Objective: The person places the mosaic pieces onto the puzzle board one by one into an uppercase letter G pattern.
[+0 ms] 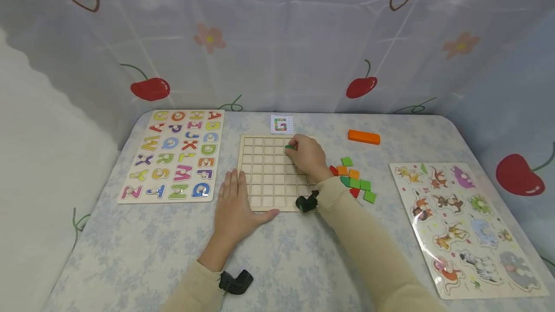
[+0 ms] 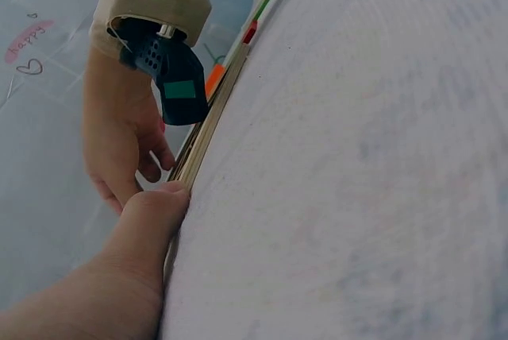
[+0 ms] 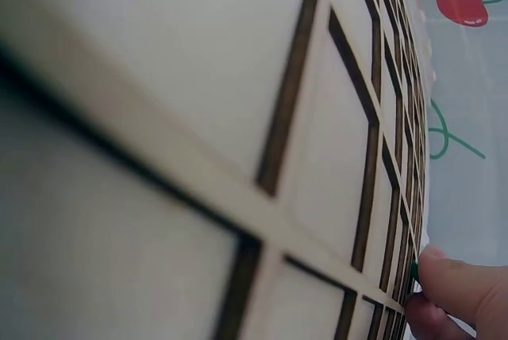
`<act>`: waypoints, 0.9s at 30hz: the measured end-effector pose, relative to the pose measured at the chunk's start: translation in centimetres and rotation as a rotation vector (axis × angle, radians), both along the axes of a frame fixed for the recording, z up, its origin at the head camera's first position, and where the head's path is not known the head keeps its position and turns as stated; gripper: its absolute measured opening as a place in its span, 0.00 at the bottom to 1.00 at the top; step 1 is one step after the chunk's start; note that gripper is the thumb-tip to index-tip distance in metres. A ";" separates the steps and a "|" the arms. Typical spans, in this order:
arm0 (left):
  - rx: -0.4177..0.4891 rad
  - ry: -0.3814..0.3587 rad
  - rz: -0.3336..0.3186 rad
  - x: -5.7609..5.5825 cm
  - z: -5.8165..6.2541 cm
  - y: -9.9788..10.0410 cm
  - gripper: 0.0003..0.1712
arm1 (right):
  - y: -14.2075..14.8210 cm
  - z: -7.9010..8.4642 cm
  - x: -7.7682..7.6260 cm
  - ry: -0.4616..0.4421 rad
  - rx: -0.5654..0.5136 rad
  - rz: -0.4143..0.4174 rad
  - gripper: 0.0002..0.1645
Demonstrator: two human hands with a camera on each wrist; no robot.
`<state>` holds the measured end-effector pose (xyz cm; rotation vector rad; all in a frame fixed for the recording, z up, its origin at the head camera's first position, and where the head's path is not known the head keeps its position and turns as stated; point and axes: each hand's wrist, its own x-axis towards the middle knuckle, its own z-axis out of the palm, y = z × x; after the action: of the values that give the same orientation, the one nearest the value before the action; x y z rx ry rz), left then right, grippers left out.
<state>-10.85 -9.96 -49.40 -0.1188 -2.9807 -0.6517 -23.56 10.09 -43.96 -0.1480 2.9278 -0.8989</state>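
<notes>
Over the grid board (image 1: 269, 179), my right grip (image 1: 309, 156) pinches a green piece (image 1: 289, 147); my spread left hand (image 1: 236, 208) slipping could misplace it!

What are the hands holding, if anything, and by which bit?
The right hand pinches a small green piece, but exactly which edge it grips cannot be told. The left hand grips nothing; it just touches the wooden grid board.
</notes>
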 end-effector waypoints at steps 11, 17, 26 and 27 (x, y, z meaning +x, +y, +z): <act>0.002 -0.003 0.002 0.0 0.1 0.0 0.81 | 0.0 -0.2 -0.1 -0.003 0.032 -0.013 0.12; 0.009 -0.002 -0.001 0.0 0.2 0.0 0.81 | 0.0 -0.3 -0.1 0.009 0.066 0.004 0.11; 0.003 0.013 0.002 0.0 0.1 0.0 0.81 | 0.1 0.3 0.1 -0.029 0.093 0.016 0.08; 0.006 0.016 0.000 0.0 0.1 0.0 0.80 | 0.1 0.3 0.1 -0.033 0.092 0.019 0.08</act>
<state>-10.85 -9.97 -49.31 -0.1224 -2.9633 -0.6558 -23.42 10.17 -43.65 -0.1531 2.9252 -0.7548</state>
